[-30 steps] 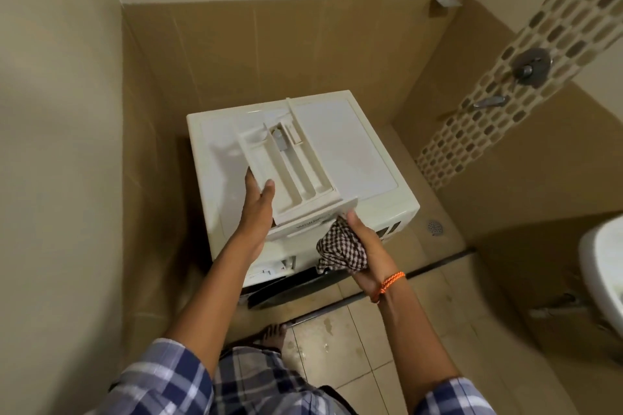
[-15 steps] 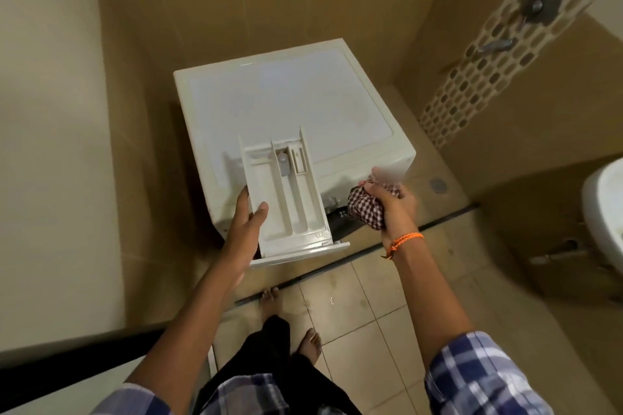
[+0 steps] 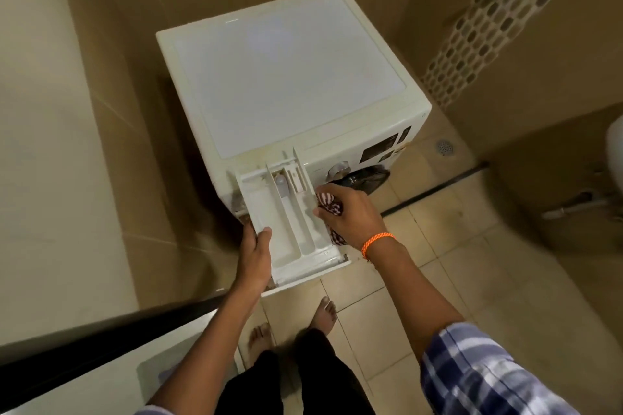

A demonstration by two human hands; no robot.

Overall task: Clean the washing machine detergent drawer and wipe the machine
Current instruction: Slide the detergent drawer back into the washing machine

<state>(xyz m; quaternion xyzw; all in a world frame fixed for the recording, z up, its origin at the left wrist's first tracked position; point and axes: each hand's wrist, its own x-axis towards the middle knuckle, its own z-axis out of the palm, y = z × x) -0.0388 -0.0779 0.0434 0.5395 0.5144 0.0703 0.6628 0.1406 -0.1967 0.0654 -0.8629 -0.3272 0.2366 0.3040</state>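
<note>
Drawer (image 3: 290, 222): white plastic, centre of frame, at the front left corner of the washer (image 3: 286, 77). Long axis runs from the washer's front down toward the lower centre of the frame, tilted slightly right; its front panel is the near end, its far end meets the slot in the washer. Three lengthwise compartments open upward; the middle one holds a grey insert at its far end.

Left hand (image 3: 254, 254): I grip the drawer's left wall, thumb over the rim and fingers under it.

Right hand (image 3: 350, 214): I hold a bunched checked cloth (image 3: 332, 205), fingers curled round it, at the drawer's right wall; part of the cloth hangs below my palm. Orange band (image 3: 376, 242) on that wrist.

Washer: white, flat top, occupying the upper centre. Dial (image 3: 338, 169) and dark panel on its front, right of the drawer; dark door rim just below the dial.

Room: beige tiled floor (image 3: 421, 280) at lower right, with a round drain (image 3: 444, 146) at mid right. Tan tiled walls behind; a mosaic strip (image 3: 472, 27) at upper right. Cream wall on the left. My bare feet (image 3: 323, 312) stand on the tiles, lower centre.
</note>
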